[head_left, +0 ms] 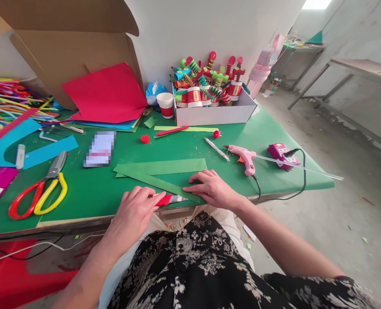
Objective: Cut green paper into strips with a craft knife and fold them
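My left hand [135, 212] is closed around a red utility knife [164, 200] at the front edge of the table. Its metal blade end points right, close to the green paper strip [164, 183] that slants across. On the right end of this strip rests my right hand [214, 189], palm down, thumb apart from the other fingers and pressing the paper flat. Behind it lies a wider green paper strip [177, 166], partly overlapped by the slanted one. A blurred-out phone [99, 149] is on the table to the left.
Red-and-yellow scissors [50, 191] lie left. A pink glue gun [246, 158], its cord, a pen [216, 149] and a purple power socket [283, 156] lie right. Behind are a white box [214, 116] of paper-cup figures, stacked cups [165, 105] and red paper sheets [108, 94].
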Demonstrator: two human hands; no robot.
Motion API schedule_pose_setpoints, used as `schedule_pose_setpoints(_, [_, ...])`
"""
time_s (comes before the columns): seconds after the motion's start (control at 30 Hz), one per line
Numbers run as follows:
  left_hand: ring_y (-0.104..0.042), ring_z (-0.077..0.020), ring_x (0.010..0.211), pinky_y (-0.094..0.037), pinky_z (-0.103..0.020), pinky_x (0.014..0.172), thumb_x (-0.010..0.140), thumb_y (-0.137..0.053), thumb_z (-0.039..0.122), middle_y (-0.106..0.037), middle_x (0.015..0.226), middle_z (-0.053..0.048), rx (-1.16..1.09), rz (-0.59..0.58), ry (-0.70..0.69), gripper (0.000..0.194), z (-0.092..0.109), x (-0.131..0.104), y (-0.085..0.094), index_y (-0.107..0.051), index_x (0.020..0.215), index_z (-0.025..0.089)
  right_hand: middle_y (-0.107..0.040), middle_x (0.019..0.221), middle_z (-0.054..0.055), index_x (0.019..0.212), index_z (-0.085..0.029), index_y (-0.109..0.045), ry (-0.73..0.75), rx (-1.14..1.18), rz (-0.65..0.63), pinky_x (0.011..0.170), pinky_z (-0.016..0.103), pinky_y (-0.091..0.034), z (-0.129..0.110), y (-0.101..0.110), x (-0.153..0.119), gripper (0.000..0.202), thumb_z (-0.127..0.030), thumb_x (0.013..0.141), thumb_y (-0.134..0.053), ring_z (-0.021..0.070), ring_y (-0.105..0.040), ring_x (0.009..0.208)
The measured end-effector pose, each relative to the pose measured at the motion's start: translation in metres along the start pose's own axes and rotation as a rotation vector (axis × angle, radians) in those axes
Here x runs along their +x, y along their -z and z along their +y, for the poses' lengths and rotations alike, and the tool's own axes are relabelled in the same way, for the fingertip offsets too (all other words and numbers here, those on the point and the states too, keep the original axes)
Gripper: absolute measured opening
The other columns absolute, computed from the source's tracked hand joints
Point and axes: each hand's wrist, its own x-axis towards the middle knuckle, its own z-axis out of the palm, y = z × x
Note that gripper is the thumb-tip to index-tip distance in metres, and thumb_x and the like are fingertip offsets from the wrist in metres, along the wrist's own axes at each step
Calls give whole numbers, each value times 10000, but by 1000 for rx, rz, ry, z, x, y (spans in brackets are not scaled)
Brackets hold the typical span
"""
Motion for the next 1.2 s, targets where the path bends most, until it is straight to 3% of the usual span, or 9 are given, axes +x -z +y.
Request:
schedule_pose_setpoints(0.4, [-502,-210,905,-359,-337,736,942,-478,97,-626,1011,-47,-37,-19,-14,360,4,1,-2,-628,1241,229,-618,1192,98,1254,-317,-682,10,-12,-9,909,408,-406,0,0,0,380,-164,987,-460,222,-526,1014])
schedule_pose_setpoints(0.77, [-504,-213,903,-366,-344,734,943,-476,111,-627,1012,-51,-44,-15,-25,354,10,2,-3,-636,1233,236,-634,1176,93,1235,-320,-694,21,7,18,879,389,-393,1,-2,0,337,-220,1002,-471,215,-532,983])
schedule_pose_setpoints(0.97, [-515,-213,933,-398,-362,791,966,-446,152,-630,1035,-55,-109,-42,-35,354,15,0,-2,-640,1242,259,-632,1177,91,1219,-313,-703,16,2,8,882,398,-395,1,0,1,347,-187,987,-478,218,-533,991])
schedule_pose_setpoints(1.1, [-539,-202,1005,-430,-351,886,989,-428,248,-619,1082,-26,-220,-27,42,352,-19,-25,17,-599,1281,346,-632,1182,96,1211,-292,-709,5,29,-3,902,412,-410,0,3,1,345,-187,986,-471,224,-538,1008])
schedule_pose_setpoints(1.2, [-550,-211,978,-444,-338,824,971,-464,361,-595,1089,-21,-43,181,377,309,-66,-52,47,-584,1255,355,-638,1165,107,1223,-279,-702,-3,43,28,898,419,-424,0,3,0,341,-210,995,-458,227,-544,998])
